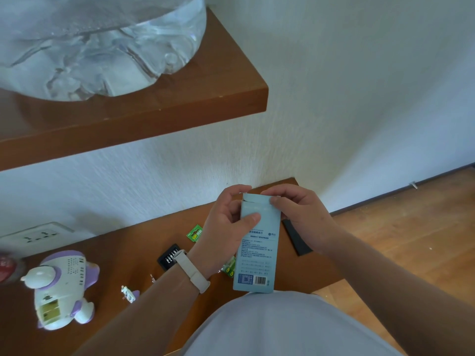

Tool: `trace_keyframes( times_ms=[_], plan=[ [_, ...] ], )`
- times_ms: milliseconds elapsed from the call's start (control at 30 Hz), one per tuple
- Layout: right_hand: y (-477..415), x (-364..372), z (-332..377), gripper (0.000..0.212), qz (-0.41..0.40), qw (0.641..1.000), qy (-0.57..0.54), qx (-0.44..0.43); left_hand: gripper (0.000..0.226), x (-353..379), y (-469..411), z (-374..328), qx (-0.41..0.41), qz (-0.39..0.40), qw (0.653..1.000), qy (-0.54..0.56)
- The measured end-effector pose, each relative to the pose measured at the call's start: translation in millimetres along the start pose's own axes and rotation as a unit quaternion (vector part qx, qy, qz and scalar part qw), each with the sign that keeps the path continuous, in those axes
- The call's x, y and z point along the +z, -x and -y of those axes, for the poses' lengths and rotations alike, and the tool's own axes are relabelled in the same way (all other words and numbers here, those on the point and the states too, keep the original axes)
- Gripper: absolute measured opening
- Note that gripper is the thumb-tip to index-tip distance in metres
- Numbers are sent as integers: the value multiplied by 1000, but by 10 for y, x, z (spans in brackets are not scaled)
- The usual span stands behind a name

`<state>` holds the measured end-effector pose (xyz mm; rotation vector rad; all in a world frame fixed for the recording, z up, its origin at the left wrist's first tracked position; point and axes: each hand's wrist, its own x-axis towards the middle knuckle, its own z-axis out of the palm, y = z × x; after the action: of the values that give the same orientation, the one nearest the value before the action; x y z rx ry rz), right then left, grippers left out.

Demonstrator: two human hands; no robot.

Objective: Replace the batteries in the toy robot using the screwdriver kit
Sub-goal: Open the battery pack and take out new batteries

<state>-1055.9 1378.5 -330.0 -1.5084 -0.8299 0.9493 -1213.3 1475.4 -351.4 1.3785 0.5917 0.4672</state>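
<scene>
I hold a tall light-blue screwdriver kit box (259,253) upright above the wooden table. My left hand (228,222) grips its upper left side, thumb across the front. My right hand (295,211) pinches the flap at the box's top edge. The white and purple toy robot (61,286) lies on its front at the left, its battery compartment (48,312) open with batteries inside. A black bit holder (169,255) lies behind my left wrist. A green battery pack card (195,232) and green batteries (228,268) lie near the box. A small battery cover (128,294) lies right of the toy.
A brown shelf (144,109) overhangs the table at the upper left and carries a large clear water bottle (97,44). A wall socket (36,237) sits above the toy. A black strip (298,237) lies at the table's right edge (331,268). Wooden floor (411,227) spreads to the right.
</scene>
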Motion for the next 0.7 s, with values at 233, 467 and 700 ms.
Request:
trace_keyframes(
  times_ms=[233, 467, 700],
  plan=[
    [5, 43, -5, 21, -25, 999, 29, -4, 41, -8, 26, 61, -5, 3, 1000, -7],
    [43, 37, -58, 20, 9, 997, 71, -5, 32, -30, 45, 185, -31, -13, 999, 16],
    [41, 2, -212, 17, 73, 993, 91, 17, 15, -40, 62, 275, -37, -54, 998, -5]
  ],
)
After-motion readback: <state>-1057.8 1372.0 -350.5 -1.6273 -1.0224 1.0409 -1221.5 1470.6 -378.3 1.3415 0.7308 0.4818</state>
